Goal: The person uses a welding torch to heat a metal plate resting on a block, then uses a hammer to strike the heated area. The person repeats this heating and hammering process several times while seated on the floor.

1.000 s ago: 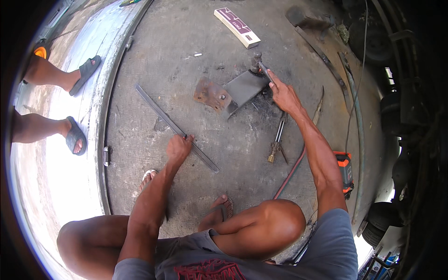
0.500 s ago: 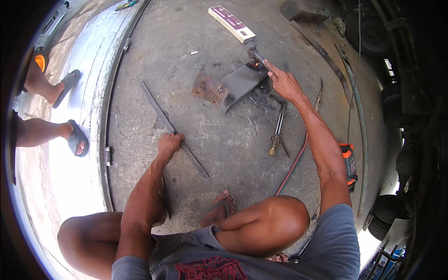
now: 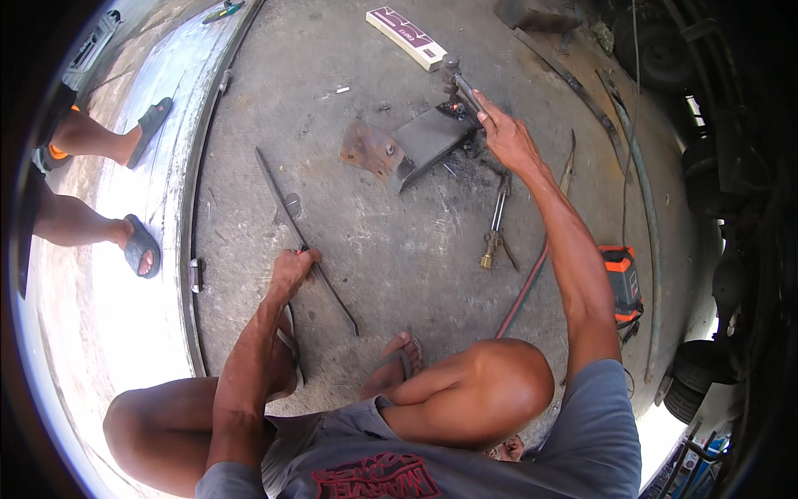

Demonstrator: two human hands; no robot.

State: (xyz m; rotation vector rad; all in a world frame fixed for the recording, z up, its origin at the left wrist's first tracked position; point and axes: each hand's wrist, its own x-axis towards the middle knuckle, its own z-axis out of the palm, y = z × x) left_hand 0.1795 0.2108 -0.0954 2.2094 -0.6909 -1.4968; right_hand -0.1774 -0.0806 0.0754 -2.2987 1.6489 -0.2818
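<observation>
My left hand (image 3: 294,268) is closed around a long, narrow metal bar (image 3: 278,193), gripping it below its middle. The bar slants from upper left to lower right, its near end slightly bent. In my right hand (image 3: 509,140) is the handle of a hammer (image 3: 451,75), its head over the far end of a dark steel bracket (image 3: 434,140). That end has a small glowing orange spot. A rusty plate (image 3: 372,151) joins the bracket's left end, with a bolt or stud standing on it. Whether the hammer touches the bracket, I cannot tell.
A cutting torch (image 3: 494,234) and a red hose (image 3: 524,293) lie right of the bracket. Beyond it rests a white-and-purple box (image 3: 407,37). An orange-and-black machine (image 3: 621,284) and long metal strips (image 3: 573,81) are at right. Another person's sandalled feet (image 3: 143,249) stand at left.
The bar has rolled in my left hand and now shows a thinner side, its near end shifted left and nearer me. The hammer head has shifted up slightly. The other person's far foot has moved right.
</observation>
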